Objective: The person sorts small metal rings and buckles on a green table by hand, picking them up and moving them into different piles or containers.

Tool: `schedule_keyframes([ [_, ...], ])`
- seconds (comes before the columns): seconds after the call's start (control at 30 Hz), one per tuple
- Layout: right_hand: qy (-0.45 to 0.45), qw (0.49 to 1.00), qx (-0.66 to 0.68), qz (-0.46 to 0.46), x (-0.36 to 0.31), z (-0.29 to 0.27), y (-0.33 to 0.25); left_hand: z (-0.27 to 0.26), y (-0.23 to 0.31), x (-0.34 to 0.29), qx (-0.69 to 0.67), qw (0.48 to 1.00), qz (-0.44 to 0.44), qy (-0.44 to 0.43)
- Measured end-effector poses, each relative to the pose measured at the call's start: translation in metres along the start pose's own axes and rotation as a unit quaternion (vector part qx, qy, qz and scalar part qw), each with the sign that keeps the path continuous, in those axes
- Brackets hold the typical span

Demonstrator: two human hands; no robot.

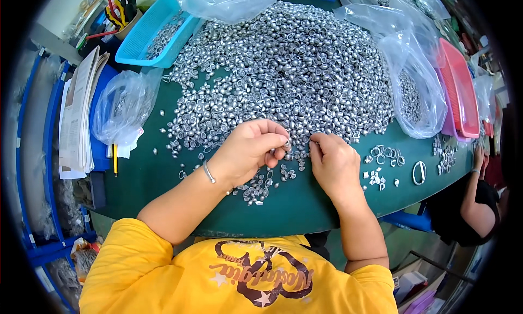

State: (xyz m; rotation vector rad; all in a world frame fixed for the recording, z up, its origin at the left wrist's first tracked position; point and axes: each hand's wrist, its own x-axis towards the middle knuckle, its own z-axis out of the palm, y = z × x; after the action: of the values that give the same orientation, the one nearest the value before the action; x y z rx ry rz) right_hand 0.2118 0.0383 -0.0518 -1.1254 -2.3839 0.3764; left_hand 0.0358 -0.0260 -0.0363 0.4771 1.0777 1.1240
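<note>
A wide heap of small, silver-coloured, oval metal pieces covers much of the green table. At its near edge my left hand, with a bangle on the wrist, is closed in a pinch. A small silver metal piece shows at its fingertips. To the right, my right hand has its fingers curled and thumb pressed in beside the heap; whatever it may hold is hidden. Below my left hand lies a small loose group of metal pieces.
Rings, white fragments and a larger loop lie on the right. Around the heap stand a blue basket, a pink basket and clear bags. Another person's arm is at far right.
</note>
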Motion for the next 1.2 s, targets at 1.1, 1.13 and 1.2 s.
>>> schedule_keyframes([
  [1.1,-0.142,0.385,0.908,0.081,0.008,-0.022,0.037,-0.016,-0.017,-0.006,-0.180,0.983,0.026,-0.024],
  [1.13,-0.147,0.374,0.912,0.081,0.013,-0.025,0.039,-0.015,-0.016,-0.006,-0.178,0.983,0.030,-0.020],
  [1.2,-0.076,0.514,0.834,0.187,0.017,-0.036,0.040,-0.014,-0.014,-0.006,-0.185,0.981,0.044,-0.023],
])
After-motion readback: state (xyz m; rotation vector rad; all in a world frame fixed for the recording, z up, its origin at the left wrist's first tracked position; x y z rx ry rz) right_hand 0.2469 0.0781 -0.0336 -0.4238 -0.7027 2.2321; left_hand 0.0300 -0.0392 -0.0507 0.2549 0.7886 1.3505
